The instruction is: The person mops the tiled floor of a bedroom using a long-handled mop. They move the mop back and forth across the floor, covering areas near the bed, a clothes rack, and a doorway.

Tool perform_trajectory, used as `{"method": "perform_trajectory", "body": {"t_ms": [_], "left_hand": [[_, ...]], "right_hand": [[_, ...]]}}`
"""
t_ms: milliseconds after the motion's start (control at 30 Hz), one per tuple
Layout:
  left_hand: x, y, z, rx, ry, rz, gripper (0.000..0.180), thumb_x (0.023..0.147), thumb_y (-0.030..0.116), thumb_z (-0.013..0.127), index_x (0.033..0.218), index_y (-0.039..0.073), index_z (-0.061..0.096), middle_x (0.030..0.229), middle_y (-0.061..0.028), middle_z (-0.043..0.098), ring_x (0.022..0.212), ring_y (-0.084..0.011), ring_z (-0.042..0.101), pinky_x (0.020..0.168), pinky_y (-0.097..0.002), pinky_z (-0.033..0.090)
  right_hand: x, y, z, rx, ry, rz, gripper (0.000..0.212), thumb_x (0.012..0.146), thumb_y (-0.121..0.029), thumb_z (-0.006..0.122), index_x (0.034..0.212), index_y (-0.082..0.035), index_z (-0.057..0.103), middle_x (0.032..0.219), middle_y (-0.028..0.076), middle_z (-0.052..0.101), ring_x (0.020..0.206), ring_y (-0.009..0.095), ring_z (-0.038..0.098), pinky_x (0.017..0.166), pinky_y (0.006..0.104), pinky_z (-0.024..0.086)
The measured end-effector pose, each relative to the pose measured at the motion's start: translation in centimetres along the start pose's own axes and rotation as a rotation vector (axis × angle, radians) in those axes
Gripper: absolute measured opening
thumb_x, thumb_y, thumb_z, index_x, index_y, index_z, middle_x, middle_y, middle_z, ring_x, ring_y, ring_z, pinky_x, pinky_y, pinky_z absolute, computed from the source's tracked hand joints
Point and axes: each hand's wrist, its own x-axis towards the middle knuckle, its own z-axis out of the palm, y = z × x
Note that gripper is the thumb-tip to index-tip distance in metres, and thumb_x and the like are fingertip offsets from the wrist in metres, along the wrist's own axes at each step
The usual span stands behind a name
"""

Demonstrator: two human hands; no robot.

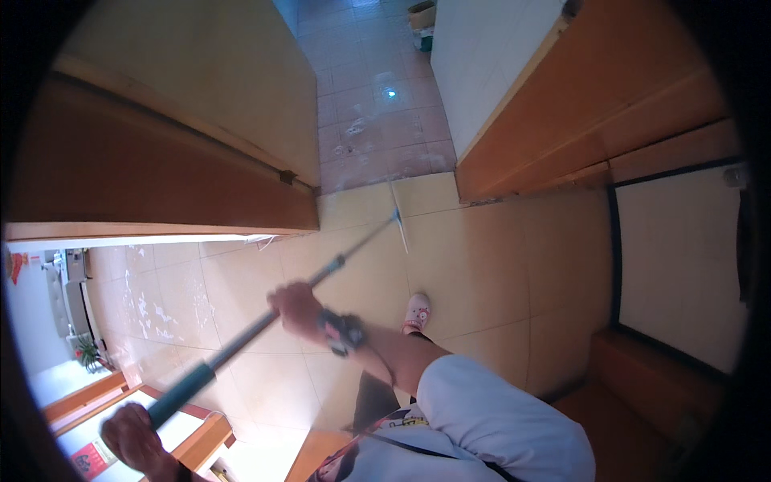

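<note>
A long-handled floor squeegee slants across the view, its pole grey with a dark green grip at the near end. My left hand is closed round that green end at the lower left. Farther up the pole, my right hand grips the grey shaft, with a watch on that wrist. The thin, narrow head rests on the beige tiles, just short of the line where reddish tiles begin. Fine detail of its blade is too small to tell.
Wooden door frames flank a doorway onto wet, shiny reddish tiles. A cardboard box stands beyond. My shoe is on the beige floor. To the left lie a white-topped wooden table, a plant and wet patches. A white-panelled door is at right.
</note>
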Motion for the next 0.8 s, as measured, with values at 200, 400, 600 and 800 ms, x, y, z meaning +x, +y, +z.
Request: {"method": "perform_trajectory", "body": {"t_ms": [200, 400, 600, 800], "left_hand": [[-18.1, -1.4, -4.9, 0.086, 0.278, -0.413, 0.018, 0.082, 0.003, 0.055, 0.065, 0.004, 0.053, 0.064, -0.0134, 0.054, 0.057, -0.0227, 0.053, 0.054, -0.0335, 0.044], [-29.6, -4.0, 1.4, 0.438, 0.142, -0.598, 0.017, 0.082, 0.002, 0.050, 0.067, 0.008, 0.045, 0.064, -0.0087, 0.053, 0.058, -0.0171, 0.049, 0.059, -0.0285, 0.041], [-29.3, -6.0, 6.1, -0.309, 0.468, -0.629, 0.027, 0.075, -0.004, 0.050, 0.059, 0.013, 0.037, 0.048, -0.0069, 0.049, 0.050, -0.0142, 0.045, 0.077, -0.0363, 0.042], [-39.7, 2.7, -5.9, 1.151, -0.215, -0.487, 0.010, 0.082, 0.008, 0.058, 0.074, 0.005, 0.052, 0.083, -0.0095, 0.057, 0.072, -0.0215, 0.052, 0.064, -0.0306, 0.040]], "right_hand": [[-13.0, -1.4, 4.6, -0.012, -0.291, -0.050, 0.011, 0.064, -0.013, 0.059, 0.071, -0.014, 0.050, 0.067, 0.004, 0.050, 0.071, 0.023, 0.054, 0.071, 0.0386, 0.038], [-16.4, 6.1, 7.8, 0.962, -0.184, 0.183, 0.016, 0.070, -0.026, 0.054, 0.069, -0.019, 0.040, 0.061, 0.002, 0.041, 0.060, 0.019, 0.046, 0.062, 0.0321, 0.034], [-13.1, 11.3, 6.8, -0.099, -0.415, -0.403, 0.016, 0.063, -0.028, 0.058, 0.060, -0.017, 0.046, 0.059, 0.002, 0.046, 0.059, 0.023, 0.048, 0.063, 0.0361, 0.035], [-21.7, -1.3, 15.2, 0.292, -0.461, -0.303, 0.013, 0.061, -0.024, 0.060, 0.064, -0.016, 0.050, 0.065, 0.004, 0.052, 0.068, 0.025, 0.055, 0.065, 0.0384, 0.038]]}}
